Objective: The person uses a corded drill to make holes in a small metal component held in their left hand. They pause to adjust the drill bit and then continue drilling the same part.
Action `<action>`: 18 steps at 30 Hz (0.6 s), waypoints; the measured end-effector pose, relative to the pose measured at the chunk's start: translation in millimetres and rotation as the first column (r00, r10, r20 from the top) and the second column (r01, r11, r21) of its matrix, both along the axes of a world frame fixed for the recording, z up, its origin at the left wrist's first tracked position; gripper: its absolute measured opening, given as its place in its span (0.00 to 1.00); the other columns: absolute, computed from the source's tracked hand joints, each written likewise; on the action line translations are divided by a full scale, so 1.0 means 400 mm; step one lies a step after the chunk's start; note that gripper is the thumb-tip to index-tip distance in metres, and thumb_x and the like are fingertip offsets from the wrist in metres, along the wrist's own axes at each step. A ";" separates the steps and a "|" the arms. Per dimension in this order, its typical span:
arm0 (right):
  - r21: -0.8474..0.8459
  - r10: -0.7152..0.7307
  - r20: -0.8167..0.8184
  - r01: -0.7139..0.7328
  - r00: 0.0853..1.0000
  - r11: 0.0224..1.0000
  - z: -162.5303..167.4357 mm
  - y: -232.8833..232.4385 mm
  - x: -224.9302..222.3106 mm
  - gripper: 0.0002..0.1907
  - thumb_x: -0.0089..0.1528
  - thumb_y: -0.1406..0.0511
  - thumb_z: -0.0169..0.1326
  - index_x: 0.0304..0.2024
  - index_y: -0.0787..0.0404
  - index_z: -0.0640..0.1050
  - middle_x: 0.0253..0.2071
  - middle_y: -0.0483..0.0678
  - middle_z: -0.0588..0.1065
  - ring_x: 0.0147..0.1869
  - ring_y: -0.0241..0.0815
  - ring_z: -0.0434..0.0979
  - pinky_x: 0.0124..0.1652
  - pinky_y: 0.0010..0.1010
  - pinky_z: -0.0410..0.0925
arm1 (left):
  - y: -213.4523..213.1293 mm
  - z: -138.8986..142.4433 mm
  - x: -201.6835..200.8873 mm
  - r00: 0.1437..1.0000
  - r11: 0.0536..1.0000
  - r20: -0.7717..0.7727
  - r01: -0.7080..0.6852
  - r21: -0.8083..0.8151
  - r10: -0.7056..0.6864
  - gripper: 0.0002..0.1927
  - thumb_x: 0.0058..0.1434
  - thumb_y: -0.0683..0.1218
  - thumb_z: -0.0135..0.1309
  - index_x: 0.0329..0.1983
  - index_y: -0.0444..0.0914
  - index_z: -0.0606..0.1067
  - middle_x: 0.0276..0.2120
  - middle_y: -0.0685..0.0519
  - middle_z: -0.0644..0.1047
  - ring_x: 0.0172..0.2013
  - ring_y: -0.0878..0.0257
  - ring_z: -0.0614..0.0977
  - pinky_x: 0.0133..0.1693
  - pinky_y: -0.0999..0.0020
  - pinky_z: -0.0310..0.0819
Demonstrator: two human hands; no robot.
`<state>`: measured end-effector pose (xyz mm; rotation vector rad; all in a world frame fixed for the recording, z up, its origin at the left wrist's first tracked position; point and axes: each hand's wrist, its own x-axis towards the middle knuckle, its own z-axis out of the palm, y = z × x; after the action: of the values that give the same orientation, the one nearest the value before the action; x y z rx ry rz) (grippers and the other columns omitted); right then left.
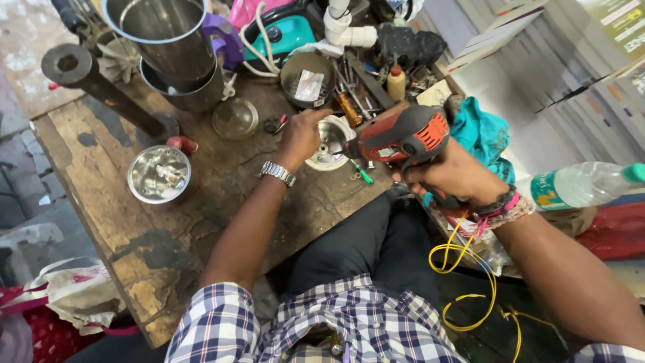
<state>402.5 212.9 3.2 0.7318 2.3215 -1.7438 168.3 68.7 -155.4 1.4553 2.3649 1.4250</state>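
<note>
Head view, looking down: I take the round white-and-metal mixer base part (327,142) as my landmark. It sits on the worn wooden tabletop (201,202), roughly mid-bench and well in from the near edge.

My left hand (300,134) lies on the part's left rim, fingers curled over it and pressed onto the edge, steadying it. My right hand (451,176) is wrapped tight around the handle of the red and black power drill (402,134). The drill lies to the right of the part, its long axis running nearly level from right to left, so the bit end points into the part's open centre. I cannot tell whether the tip touches metal. The left hand is the nearer of the two to the part; the right one stays back, behind the drill body.

Room around the part is tight on the far side: a small metal bowl of hardware (308,79) and loose tools lie just beyond it, and a small green-handled screwdriver (363,175) lies just in front. To the left there is open wood, then a shiny steel jar lid (159,173) well apart. A yellow cord (463,269) hangs below my right wrist, and a clear plastic bottle (584,185) rests far right, off the bench.
</note>
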 end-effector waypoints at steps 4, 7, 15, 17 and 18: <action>0.019 -0.016 0.018 0.016 1.000 1.000 -0.028 0.012 -0.031 0.17 0.53 0.76 0.61 0.45 0.65 0.79 0.31 0.47 0.80 0.27 0.34 0.76 0.24 0.26 0.69 | 0.003 -0.023 -0.033 1.000 0.998 -0.007 0.029 0.061 -0.028 0.23 0.56 0.31 0.49 0.52 0.38 0.80 0.40 0.40 0.81 0.42 0.42 0.82 0.45 0.53 0.76; 0.002 -0.015 -0.036 0.015 0.999 1.000 -0.032 0.016 -0.030 0.18 0.53 0.75 0.60 0.46 0.65 0.78 0.32 0.45 0.81 0.27 0.33 0.76 0.25 0.26 0.71 | 0.006 -0.041 -0.044 0.998 0.996 0.040 0.049 0.079 -0.052 0.23 0.55 0.31 0.49 0.52 0.38 0.80 0.41 0.40 0.81 0.42 0.43 0.83 0.45 0.55 0.77; -0.030 -0.097 -0.032 0.096 0.995 0.995 -0.037 0.009 -0.016 0.19 0.53 0.74 0.63 0.48 0.65 0.79 0.27 0.47 0.79 0.25 0.34 0.75 0.23 0.27 0.68 | 0.003 -0.062 -0.043 0.998 0.996 0.029 0.053 0.072 -0.055 0.23 0.54 0.31 0.50 0.52 0.37 0.80 0.41 0.40 0.81 0.42 0.43 0.82 0.45 0.54 0.76; 0.025 -0.101 0.002 0.101 0.995 0.995 -0.044 0.014 -0.010 0.19 0.53 0.73 0.64 0.48 0.64 0.80 0.27 0.47 0.79 0.25 0.34 0.75 0.23 0.27 0.67 | 0.002 -0.061 -0.040 0.998 0.997 0.036 0.049 0.059 -0.051 0.23 0.54 0.31 0.50 0.52 0.38 0.80 0.41 0.40 0.81 0.42 0.43 0.82 0.45 0.53 0.76; 0.051 -0.104 0.020 0.103 0.994 0.993 -0.049 0.019 -0.006 0.19 0.53 0.73 0.65 0.48 0.64 0.80 0.27 0.47 0.78 0.25 0.34 0.75 0.23 0.27 0.66 | 0.002 -0.059 -0.038 0.998 0.998 0.039 0.047 0.052 -0.049 0.23 0.55 0.31 0.50 0.52 0.38 0.80 0.40 0.40 0.81 0.42 0.42 0.82 0.45 0.53 0.76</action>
<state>400.1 220.5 -16.4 0.8903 2.3600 -1.7138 153.1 69.4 -179.0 1.4696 2.2703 1.4989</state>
